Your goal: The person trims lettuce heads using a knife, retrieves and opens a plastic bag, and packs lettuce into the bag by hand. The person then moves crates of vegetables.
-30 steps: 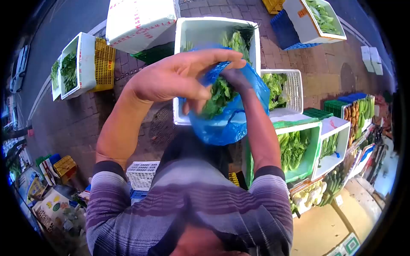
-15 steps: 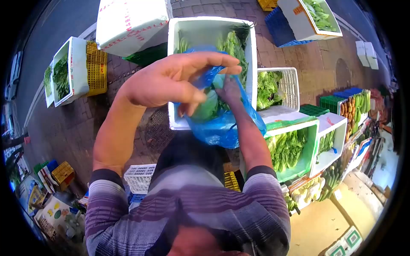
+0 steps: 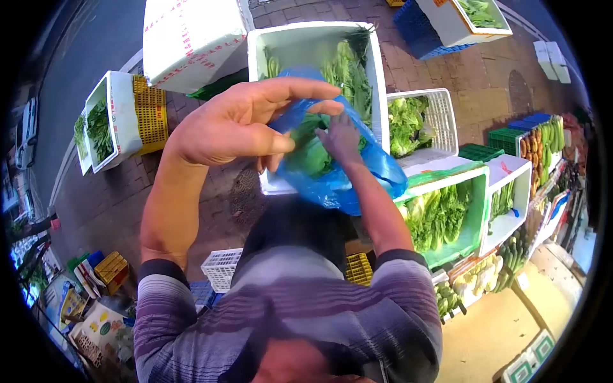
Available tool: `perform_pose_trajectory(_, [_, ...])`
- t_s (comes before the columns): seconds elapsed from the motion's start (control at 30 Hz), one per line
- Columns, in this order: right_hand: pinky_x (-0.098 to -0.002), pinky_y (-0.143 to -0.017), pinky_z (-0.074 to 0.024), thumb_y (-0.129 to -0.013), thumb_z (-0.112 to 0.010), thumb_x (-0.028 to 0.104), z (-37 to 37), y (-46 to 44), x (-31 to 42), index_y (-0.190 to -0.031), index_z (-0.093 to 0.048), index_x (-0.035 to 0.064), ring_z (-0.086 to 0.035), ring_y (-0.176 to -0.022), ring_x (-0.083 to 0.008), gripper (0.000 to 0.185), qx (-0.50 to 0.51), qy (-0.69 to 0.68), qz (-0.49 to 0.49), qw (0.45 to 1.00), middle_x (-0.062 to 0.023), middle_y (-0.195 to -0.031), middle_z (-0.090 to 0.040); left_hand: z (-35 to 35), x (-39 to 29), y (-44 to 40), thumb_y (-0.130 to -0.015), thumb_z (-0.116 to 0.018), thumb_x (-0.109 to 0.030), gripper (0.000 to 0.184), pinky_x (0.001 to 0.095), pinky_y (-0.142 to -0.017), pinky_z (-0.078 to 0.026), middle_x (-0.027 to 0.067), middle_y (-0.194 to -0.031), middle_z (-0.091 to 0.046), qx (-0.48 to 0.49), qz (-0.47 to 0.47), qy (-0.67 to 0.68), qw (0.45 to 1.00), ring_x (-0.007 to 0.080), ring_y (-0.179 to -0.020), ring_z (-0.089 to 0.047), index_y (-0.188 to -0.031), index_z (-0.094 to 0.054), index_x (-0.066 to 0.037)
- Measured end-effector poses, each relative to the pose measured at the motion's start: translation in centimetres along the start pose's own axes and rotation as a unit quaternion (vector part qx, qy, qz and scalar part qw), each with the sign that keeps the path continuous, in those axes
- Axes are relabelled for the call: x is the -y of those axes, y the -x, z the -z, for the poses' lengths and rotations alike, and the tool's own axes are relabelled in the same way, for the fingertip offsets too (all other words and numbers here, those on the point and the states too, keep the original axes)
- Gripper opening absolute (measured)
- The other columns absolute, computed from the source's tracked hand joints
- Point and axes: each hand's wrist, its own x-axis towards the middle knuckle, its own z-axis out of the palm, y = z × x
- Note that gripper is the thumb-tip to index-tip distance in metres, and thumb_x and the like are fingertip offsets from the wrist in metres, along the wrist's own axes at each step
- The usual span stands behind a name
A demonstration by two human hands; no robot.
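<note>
A thin blue plastic bag (image 3: 377,173) hangs in front of me with leafy greens (image 3: 311,150) inside. My left hand (image 3: 239,121) curves around the bag's left edge, and its fingers grip the film near the mouth. Inside the bag opening, my right hand (image 3: 340,138) lies over the greens with its fingers apart; its fingertips are partly blurred. Behind the bag stands a white foam box (image 3: 254,54) with long green stalks (image 3: 348,70) in it.
To the right are a white basket of lettuce (image 3: 438,110), a green-lined box (image 3: 481,198) of greens and a vegetable display. On the left, a foam box (image 3: 125,121) of greens leans by a yellow crate (image 3: 151,115). A large white box (image 3: 195,41) stands at the upper left.
The greens have sunk lower into the bag. My right hand has come off them somewhat, its fingers now more spread. My left hand has moved slightly left in view.
</note>
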Motion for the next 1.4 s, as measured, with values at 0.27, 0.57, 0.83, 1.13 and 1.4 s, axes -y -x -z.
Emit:
perform_pose_trajectory(0.27, [-0.0591, -0.106, -0.0326, -0.089, -0.061, 0.038, -6.5, -2.6, 5.0, -0.125, -0.062, 0.0119, -0.046, -0.128, -0.0401, 0.044, 0.016, 0.053, 0.122, 0.991, -0.0173, -0.134, -0.054, 0.0, 0.6, -0.5, -0.076, -0.062, -0.010, 0.075, 0.0222, -0.059, -0.052, 0.0347, -0.140, -0.046, -0.005, -0.012, -0.012, 1.000, 0.0095, -0.059, -0.061, -0.143, -0.036, 0.012])
perform_pose_trajectory(0.57, [-0.0600, -0.112, -0.0262, -0.085, -0.062, 0.033, -14.3, 2.0, -2.2, -0.122, -0.064, 0.0105, -0.037, -0.137, -0.0384, 0.043, -0.042, 0.162, 0.338, 0.926, -0.0153, -0.139, -0.052, 0.0, 0.1, 0.3, -0.077, -0.064, -0.013, 0.074, 0.0215, -0.056, -0.050, 0.0395, -0.139, -0.043, -0.029, -0.040, -0.005, 0.999, 0.0118, -0.057, -0.063, -0.141, -0.037, 0.013])
perform_pose_trajectory(0.83, [-0.0566, -0.109, -0.0333, -0.084, -0.065, 0.032, -11.7, -0.7, -1.1, -0.121, -0.065, 0.0110, -0.038, -0.136, -0.0337, 0.042, 0.019, 0.103, 0.276, 0.956, -0.0101, -0.142, -0.050, -2.1, -2.1, 0.0, -0.075, -0.062, -0.020, 0.077, 0.0200, -0.055, -0.050, 0.0365, -0.133, -0.051, -0.093, -0.140, -0.050, 0.985, 0.0111, -0.054, -0.059, -0.140, -0.038, 0.013])
perform_pose_trajectory(1.13, [-0.0554, -0.110, -0.0332, -0.087, -0.061, 0.028, -11.4, 0.5, -4.9, -0.120, -0.063, 0.0126, -0.040, -0.134, -0.0351, 0.037, -0.022, 0.142, 0.417, 0.897, -0.0083, -0.144, -0.046, -3.9, -7.0, 3.5, -0.085, -0.066, -0.026, 0.081, 0.0253, -0.064, -0.057, 0.0500, -0.139, -0.030, -0.105, -0.264, -0.148, 0.947, 0.0105, -0.057, -0.064, -0.149, -0.026, 0.005])
perform_pose_trajectory(1.4, [-0.0515, -0.112, -0.0351, -0.086, -0.061, 0.024, -4.1, 1.2, -3.7, -0.120, -0.063, 0.0128, -0.034, -0.141, -0.0337, 0.036, 0.162, 0.187, 0.441, 0.863, -0.0089, -0.145, -0.044, -2.6, -5.8, 10.7, -0.091, -0.064, -0.021, 0.077, 0.0232, -0.054, -0.053, 0.0486, -0.148, -0.011, -0.068, -0.317, -0.094, 0.941, 0.0123, -0.060, -0.064, -0.155, -0.024, -0.008])
